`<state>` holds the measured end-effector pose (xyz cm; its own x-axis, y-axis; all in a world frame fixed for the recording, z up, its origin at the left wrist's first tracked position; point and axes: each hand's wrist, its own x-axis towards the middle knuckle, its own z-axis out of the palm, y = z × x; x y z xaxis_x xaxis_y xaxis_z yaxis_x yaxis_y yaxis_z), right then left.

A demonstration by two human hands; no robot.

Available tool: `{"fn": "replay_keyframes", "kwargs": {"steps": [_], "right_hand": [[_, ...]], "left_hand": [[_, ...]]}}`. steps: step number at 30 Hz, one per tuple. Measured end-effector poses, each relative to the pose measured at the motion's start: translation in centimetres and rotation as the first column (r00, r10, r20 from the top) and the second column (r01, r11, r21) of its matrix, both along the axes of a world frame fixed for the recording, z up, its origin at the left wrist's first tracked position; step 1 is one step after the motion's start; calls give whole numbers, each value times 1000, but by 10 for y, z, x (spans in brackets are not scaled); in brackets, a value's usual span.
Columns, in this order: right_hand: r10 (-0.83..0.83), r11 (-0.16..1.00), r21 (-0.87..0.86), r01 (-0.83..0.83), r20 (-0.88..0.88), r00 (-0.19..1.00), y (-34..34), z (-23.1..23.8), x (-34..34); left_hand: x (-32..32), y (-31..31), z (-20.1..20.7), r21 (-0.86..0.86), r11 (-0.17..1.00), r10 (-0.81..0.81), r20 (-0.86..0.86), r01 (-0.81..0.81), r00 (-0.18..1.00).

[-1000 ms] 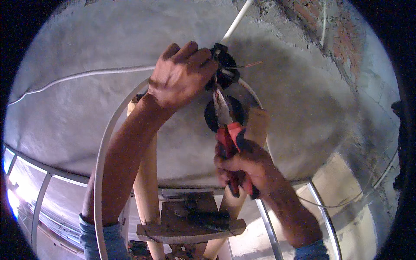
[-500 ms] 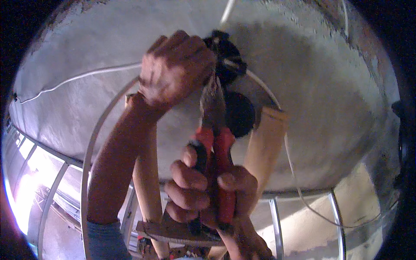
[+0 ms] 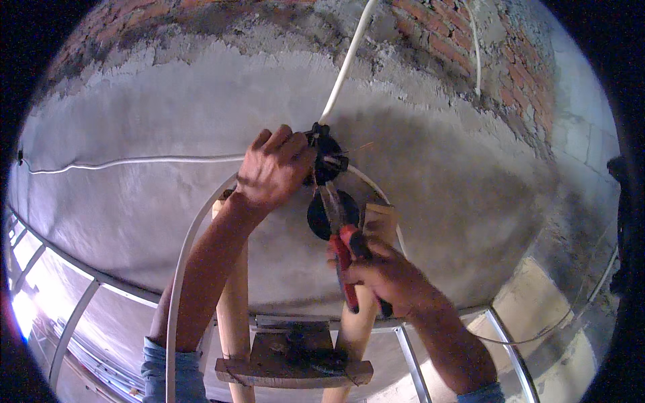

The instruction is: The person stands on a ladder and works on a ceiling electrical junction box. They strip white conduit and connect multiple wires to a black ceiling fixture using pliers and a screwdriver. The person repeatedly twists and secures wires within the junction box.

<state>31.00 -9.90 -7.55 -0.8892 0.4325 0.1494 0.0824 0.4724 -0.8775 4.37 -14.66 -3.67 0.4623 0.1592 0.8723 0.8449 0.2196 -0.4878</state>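
Note:
My right hand [image 3: 386,269] grips pliers [image 3: 345,252] with red and black handles. Their metal jaws point up toward a black round junction box [image 3: 329,160] on the grey wall. At the left side of this box is my left hand [image 3: 277,168], its fingers curled in; what they pinch is hidden. A flat, round black piece [image 3: 321,216] sits just below the box, partly behind the pliers' jaws. From the top a thick white cable [image 3: 347,67] comes down to the box, and another white cable [image 3: 134,160] runs along the wall from the left.
Two wooden ladder rails [image 3: 234,302] rise before the wall, joined low down by a wooden step [image 3: 292,373] with dark items on it. A white cable loop [image 3: 177,295] hangs past my left forearm. Metal frame bars [image 3: 74,329] stand below. Bare brick [image 3: 463,40] shows above.
The view has tilted up and back, showing more brick and the ladder step. The pliers have swung from upright to slanting, handles toward lower right. My left hand stays by the box.

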Motion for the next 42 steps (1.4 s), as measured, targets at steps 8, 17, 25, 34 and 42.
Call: {"fn": "replay_keyframes", "kwargs": {"steps": [8, 17, 25, 34, 42], "right_hand": [[-142, 988, 88, 130, 149, 978, -9, 26, -3], [-159, 986, 69, 153, 86, 984, -17, 11, -16], [-122, 949, -299, 104, -42, 992, -19, -15, -27], [177, 292, -714, -637, -614, 769, -28, -66, -57], [293, -63, -563, -824, -799, 524, -31, -65, -76]], "left_hand": [[1, 5, -2, 56, 998, -28, -2, 28, 1000], [-2, 6, -5, 75, 997, -35, -5, 35, 999], [-2, 3, -3, 62, 997, -48, -62, 52, 997], [-3, 8, -1, 108, 988, -99, -66, 106, 993], [-1, 6, -2, 32, 994, -101, 18, 100, 995]]}}
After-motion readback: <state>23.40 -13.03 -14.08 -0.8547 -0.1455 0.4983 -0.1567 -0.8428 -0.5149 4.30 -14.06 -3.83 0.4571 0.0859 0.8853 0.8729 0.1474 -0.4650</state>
